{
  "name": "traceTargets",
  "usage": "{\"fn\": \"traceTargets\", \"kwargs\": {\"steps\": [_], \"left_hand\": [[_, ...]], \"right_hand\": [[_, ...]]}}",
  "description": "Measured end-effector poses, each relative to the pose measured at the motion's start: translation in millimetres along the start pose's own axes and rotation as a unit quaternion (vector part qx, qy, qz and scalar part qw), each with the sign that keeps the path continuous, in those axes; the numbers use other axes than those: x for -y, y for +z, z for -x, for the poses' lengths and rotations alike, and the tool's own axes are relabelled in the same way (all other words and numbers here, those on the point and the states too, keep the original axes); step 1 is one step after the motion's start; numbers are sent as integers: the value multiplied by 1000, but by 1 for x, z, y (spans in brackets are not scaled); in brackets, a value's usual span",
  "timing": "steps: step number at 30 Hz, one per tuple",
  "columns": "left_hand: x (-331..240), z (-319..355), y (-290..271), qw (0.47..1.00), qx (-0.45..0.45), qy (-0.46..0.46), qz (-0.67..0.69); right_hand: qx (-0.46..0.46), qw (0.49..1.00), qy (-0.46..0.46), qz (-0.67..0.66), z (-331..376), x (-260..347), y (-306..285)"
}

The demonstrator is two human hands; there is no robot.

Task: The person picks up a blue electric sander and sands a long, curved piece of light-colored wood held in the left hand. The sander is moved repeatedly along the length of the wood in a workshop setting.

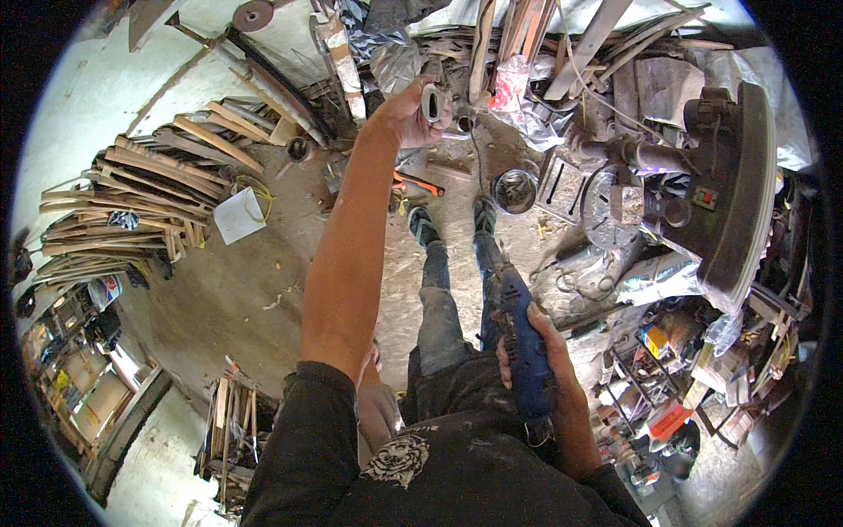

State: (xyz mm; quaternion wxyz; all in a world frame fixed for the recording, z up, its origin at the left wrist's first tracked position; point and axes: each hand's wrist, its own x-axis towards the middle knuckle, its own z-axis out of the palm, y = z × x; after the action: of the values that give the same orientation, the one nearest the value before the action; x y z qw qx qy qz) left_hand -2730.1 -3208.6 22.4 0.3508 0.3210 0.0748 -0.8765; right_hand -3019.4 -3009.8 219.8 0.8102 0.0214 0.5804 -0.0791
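My left hand is stretched far forward, its fingers closed around a small pale oval piece with a dark slot-like opening. What that piece is cannot be made out. My right hand is wrapped around a blue handheld power tool, close to my body at the right. The tool's narrow front end points away from me, toward the floor by my foot. Below the left hand, an orange-handled tool lies on the floor.
A drill press with a round table stands at the right. Near my feet sits a round dark container. Wooden strips are stacked along the left wall; a white sheet lies beside them. Clutter fills the lower right.
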Motion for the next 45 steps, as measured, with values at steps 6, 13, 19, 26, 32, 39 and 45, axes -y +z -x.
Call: {"fn": "traceTargets", "kwargs": {"steps": [6,13,19,26,32,39,45], "left_hand": [[25,-10,-11,997,-62,31,-29],[158,-37,-39,985,-142,67,-76],[208,-53,-37,954,-260,66,-130],[205,-47,-33,959,-261,48,-101],[205,-44,-36,955,-256,41,-144],[207,-42,-41,957,-261,27,-121],[208,-46,-47,959,-264,23,-103]], "right_hand": [[-18,1000,-9,-2,4,-3,7],[-42,998,29,24,-17,-17,-3],[-31,997,-26,65,-47,-25,-15],[-47,995,3,86,-54,-18,-12],[-64,993,11,100,-60,-15,-8],[-67,993,21,95,-64,-15,-8],[-52,992,11,111,-63,-15,-11]]}}
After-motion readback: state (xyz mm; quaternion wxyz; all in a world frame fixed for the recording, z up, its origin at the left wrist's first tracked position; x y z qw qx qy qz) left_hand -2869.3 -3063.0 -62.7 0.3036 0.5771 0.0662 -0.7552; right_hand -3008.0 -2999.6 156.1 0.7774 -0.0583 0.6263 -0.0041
